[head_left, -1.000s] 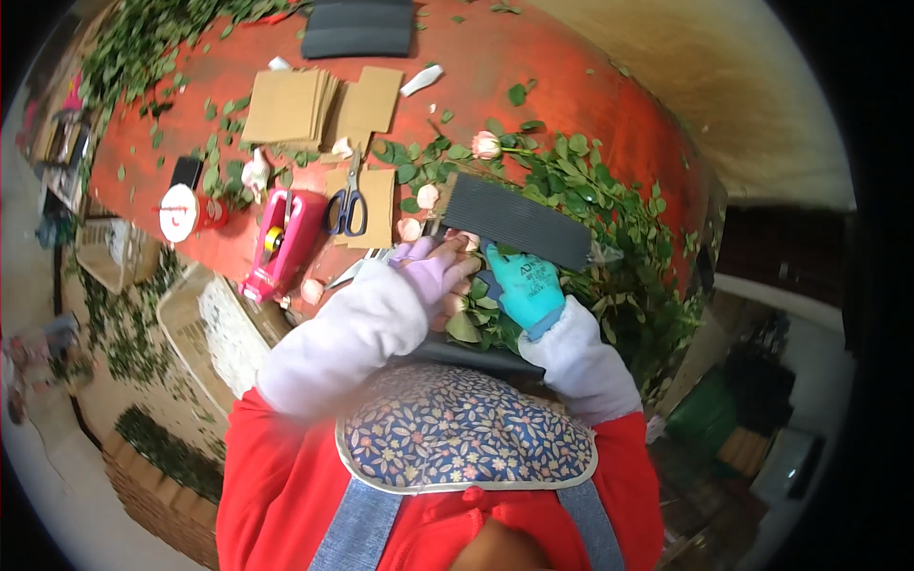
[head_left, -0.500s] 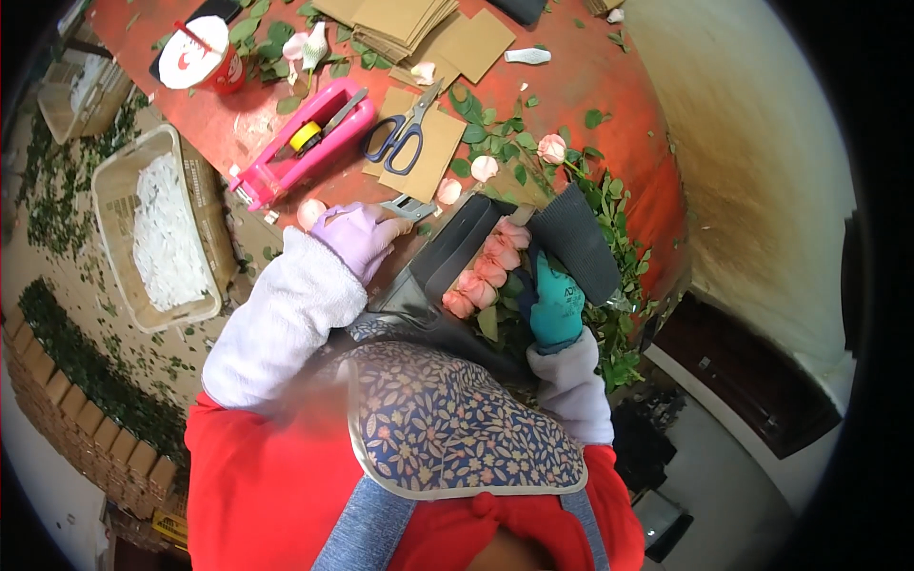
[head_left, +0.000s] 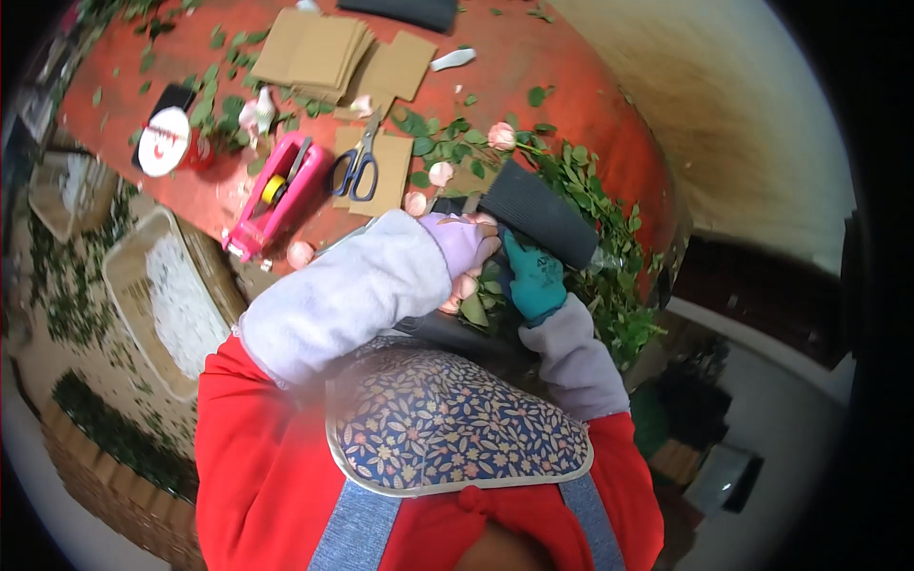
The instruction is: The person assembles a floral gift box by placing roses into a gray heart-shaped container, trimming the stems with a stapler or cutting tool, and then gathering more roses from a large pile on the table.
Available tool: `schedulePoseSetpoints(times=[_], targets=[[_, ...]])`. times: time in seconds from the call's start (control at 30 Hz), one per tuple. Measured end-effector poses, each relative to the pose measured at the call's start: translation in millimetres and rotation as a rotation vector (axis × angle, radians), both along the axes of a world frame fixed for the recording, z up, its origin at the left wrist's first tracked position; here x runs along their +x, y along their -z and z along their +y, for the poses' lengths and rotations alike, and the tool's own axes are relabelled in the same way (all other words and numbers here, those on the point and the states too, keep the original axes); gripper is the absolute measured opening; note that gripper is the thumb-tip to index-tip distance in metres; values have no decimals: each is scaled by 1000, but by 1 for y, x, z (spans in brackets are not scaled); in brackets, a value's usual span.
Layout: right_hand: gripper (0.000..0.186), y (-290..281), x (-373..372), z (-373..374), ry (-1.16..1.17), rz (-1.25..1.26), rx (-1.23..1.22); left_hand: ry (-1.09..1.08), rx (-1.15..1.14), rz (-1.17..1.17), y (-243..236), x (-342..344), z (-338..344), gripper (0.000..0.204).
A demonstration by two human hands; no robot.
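My left hand (head_left: 462, 238), in a lavender glove with bare fingertips showing, curls over a bunch of pale pink roses (head_left: 461, 288); what its fingertips grip is hidden. My right hand (head_left: 531, 274), gloved in teal, is closed on that rose bunch beside a dark corrugated sheet (head_left: 539, 211), with leaves around and below it. Loose pink rose heads (head_left: 441, 174) lie just beyond my hands, near scissors (head_left: 360, 162) with dark blue handles on brown cardboard.
On the red table (head_left: 590, 105) are a pink tape dispenser (head_left: 286, 190), a cup (head_left: 164, 141), cardboard pieces (head_left: 305, 52), a white strip (head_left: 452, 59) and scattered leaves (head_left: 609, 209). A plastic basket (head_left: 167, 295) of white material stands left below the table; a wall (head_left: 752, 143) rises right.
Since half a second ago, my left hand has moved right onto the roses, covering most of them. My right hand is slightly further left and higher, and the view has shifted.
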State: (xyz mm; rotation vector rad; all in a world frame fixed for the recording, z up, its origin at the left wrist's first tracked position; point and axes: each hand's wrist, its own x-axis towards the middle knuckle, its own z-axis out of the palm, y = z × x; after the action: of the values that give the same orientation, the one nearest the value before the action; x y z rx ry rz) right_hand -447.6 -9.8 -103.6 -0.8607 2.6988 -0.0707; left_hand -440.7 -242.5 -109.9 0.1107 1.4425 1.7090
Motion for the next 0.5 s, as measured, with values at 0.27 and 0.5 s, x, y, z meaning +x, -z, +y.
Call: schedulePoseSetpoints(times=[0.27,0.5], targets=[[50,11,5,6,36,40,-72,657,-770,1003,24,-36,23,29],[23,4,20,6,-79,-21,-24,776,-856,1038,18,-39,18,54]])
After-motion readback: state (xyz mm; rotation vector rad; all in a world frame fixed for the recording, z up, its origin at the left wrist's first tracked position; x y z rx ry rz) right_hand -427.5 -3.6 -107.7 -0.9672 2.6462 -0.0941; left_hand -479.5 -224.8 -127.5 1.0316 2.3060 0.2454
